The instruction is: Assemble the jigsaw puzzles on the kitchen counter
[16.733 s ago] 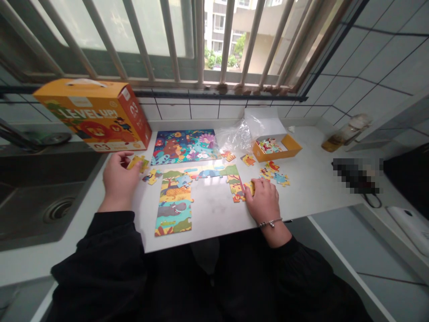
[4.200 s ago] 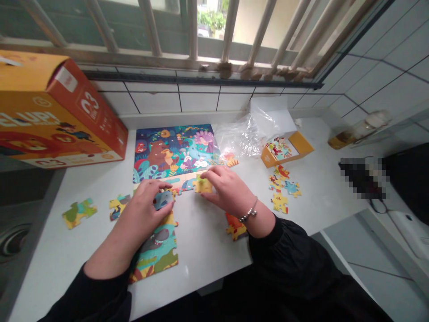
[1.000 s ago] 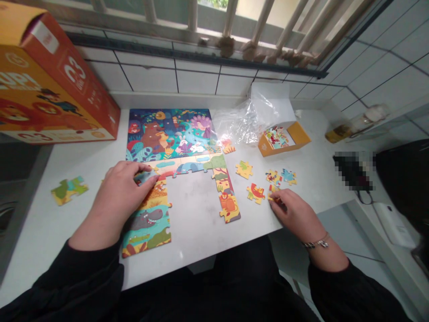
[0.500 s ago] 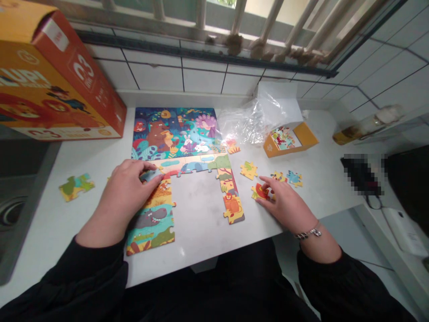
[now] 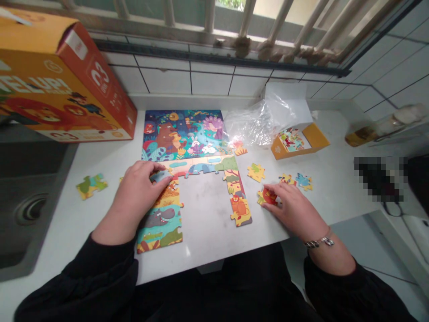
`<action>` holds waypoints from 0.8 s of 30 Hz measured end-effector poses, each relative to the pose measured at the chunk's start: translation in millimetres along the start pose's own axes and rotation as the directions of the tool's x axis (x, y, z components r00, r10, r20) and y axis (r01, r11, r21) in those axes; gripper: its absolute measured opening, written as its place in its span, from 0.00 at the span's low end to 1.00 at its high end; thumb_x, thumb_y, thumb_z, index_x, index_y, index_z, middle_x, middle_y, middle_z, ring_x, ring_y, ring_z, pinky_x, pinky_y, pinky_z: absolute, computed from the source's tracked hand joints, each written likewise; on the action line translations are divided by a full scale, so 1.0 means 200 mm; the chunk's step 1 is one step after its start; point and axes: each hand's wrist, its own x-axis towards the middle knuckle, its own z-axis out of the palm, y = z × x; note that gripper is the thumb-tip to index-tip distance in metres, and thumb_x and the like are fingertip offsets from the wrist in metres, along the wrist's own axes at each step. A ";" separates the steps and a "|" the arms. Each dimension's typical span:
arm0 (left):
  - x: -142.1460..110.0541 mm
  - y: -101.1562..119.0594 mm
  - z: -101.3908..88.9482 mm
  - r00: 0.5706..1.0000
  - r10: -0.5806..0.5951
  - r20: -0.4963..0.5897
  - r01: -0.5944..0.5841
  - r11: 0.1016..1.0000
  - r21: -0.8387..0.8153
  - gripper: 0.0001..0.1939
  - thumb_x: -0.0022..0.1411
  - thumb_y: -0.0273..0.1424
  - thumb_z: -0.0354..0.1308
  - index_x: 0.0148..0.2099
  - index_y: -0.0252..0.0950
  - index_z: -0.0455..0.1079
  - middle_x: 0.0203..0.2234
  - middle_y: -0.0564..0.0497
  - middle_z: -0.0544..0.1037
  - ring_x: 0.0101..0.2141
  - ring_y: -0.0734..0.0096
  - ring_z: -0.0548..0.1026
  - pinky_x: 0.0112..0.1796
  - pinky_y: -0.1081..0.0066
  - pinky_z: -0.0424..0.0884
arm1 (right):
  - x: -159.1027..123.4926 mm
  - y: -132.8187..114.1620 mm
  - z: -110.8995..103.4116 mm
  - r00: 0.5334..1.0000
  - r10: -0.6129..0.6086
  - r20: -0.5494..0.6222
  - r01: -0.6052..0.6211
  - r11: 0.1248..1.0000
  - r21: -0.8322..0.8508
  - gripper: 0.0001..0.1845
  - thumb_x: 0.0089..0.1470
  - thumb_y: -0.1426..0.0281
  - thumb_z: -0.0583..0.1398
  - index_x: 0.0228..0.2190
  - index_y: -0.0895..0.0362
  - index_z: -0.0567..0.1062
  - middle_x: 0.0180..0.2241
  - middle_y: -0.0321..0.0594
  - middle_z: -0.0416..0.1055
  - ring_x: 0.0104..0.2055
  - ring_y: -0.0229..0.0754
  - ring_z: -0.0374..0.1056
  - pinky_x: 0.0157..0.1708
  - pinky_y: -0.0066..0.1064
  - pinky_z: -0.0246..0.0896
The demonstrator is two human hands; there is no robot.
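Note:
A partly joined jigsaw puzzle (image 5: pixel 163 218) lies on the white counter, with animals along its left, top and right sides and a gap in the middle. Bent over its upper left corner is my left hand (image 5: pixel 142 185), thumb and fingers closed around a bluish jigsaw piece (image 5: pixel 158 177) that they mostly cover. To the right of the puzzle, my right hand (image 5: pixel 293 205) pinches a red and yellow jigsaw piece (image 5: pixel 267 196) at the counter surface. Loose pieces lie near it: a yellow-green one (image 5: pixel 256 171), a blue one (image 5: pixel 304 181) and a yellow one (image 5: pixel 287 179).
Behind the puzzle lies a dark forest picture (image 5: pixel 182 134). Clear plastic wrap (image 5: pixel 250 123) and an orange box (image 5: pixel 318 142) with pieces inside stand back right. A large orange box (image 5: pixel 97 85) is at left, beside a sink (image 5: pixel 50 197). One green piece (image 5: pixel 92 186) lies left.
My right fingers have closed in on the red and yellow piece. My left hand stays at the puzzle's corner. The whole view has shifted slightly.

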 end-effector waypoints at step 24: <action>-0.13 -0.41 -0.28 0.965 -0.201 -0.171 0.212 0.976 0.049 0.30 0.65 0.54 0.63 0.56 0.36 0.80 0.56 0.39 0.80 0.59 0.49 0.77 0.66 0.53 0.71 | -0.03 0.01 0.05 0.999 0.027 -0.045 -0.024 0.998 0.060 0.25 0.71 0.48 0.60 0.55 0.54 0.77 0.49 0.52 0.76 0.51 0.59 0.76 0.54 0.52 0.74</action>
